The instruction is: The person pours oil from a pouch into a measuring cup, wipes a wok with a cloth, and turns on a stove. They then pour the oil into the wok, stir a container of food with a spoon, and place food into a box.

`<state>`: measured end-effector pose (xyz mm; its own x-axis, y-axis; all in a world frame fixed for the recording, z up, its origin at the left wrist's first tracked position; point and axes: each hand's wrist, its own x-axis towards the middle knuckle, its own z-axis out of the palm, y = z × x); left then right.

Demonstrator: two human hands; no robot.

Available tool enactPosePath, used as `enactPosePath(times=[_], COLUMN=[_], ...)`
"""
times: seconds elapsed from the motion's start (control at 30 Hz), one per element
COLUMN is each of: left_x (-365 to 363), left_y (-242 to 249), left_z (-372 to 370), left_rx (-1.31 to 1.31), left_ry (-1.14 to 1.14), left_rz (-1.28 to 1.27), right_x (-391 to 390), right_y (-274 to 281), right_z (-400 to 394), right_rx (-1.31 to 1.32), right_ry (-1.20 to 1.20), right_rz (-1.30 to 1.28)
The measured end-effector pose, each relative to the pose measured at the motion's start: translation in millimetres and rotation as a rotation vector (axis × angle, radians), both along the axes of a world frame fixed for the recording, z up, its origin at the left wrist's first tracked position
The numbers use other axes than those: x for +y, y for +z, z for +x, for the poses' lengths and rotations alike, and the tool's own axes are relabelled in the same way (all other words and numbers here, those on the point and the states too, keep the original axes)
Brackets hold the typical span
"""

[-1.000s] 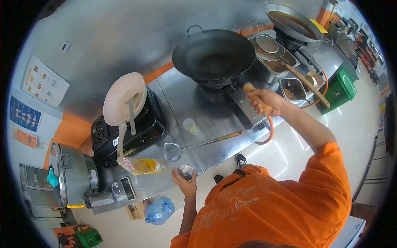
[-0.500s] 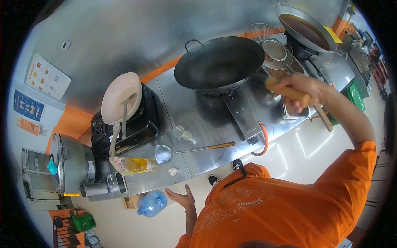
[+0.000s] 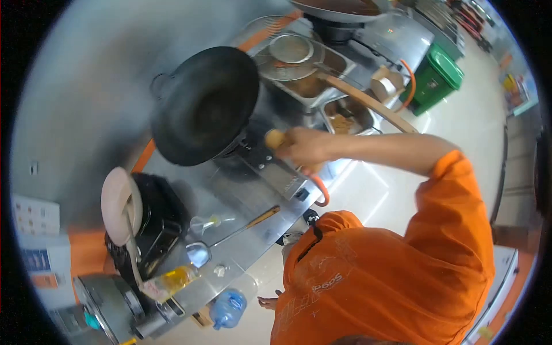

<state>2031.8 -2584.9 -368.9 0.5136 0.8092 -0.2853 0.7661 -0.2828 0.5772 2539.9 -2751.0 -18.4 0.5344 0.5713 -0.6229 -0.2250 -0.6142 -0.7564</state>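
Note:
A dark wok [image 3: 207, 109] sits over the burner on the steel counter, its inside showing no food. My right hand [image 3: 307, 148] is closed around the wok's wooden handle [image 3: 275, 139], whose rounded end shows beside the fingers; the hand is slightly blurred. Down by the orange shirt, my left hand [image 3: 268, 302] is partly hidden, with fingers stretched out and nothing in them. Nearest to it is a blue water bottle [image 3: 228, 309] on the floor. A spatula [image 3: 199, 253] with a wooden-ended handle lies on the counter.
Round strainers [image 3: 291, 49] with a long wooden handle [image 3: 374, 104] rest over a metal tray. A pale pan [image 3: 118, 198] stands on a black stove. An oil bottle [image 3: 172, 282] lies by the counter edge. At right stands a green bin [image 3: 434, 80].
The view has swung, so the wok and counter appear further left and rotated. My right hand stays on the wok handle. My left hand has dropped closer to the body.

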Motion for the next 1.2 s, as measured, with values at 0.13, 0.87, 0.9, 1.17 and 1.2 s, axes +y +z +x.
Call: enactPosePath(times=[0.13,0.87,0.9,1.17,1.2], left_x=[21.4,57.7,54.6,51.6,49.5], left_y=[-33.6,-83.3,-69.8,-20.5,-16.4], left_z=[-9.4,-34.0,-25.1,42.2,42.2], left_rx=[0.081,-0.026,-0.025,-0.101,-0.117], left_ry=[-0.097,-0.041,-0.032,0.296,0.317], left_rz=[-0.407,-0.89,-0.891,-0.972,-0.96], right_x=[12.3,10.8,8.0,29.6,33.7], right_y=[-27.4,-50.7,-52.1,-47.2,-45.9], right_z=[-20.3,-41.4,-42.2,-33.1,-32.0], right_rx=[0.097,0.61,0.616,0.726,0.667], right_ry=[-0.082,-0.29,-0.285,-0.326,-0.359], right_rz=[0.126,0.604,0.6,0.597,0.552])
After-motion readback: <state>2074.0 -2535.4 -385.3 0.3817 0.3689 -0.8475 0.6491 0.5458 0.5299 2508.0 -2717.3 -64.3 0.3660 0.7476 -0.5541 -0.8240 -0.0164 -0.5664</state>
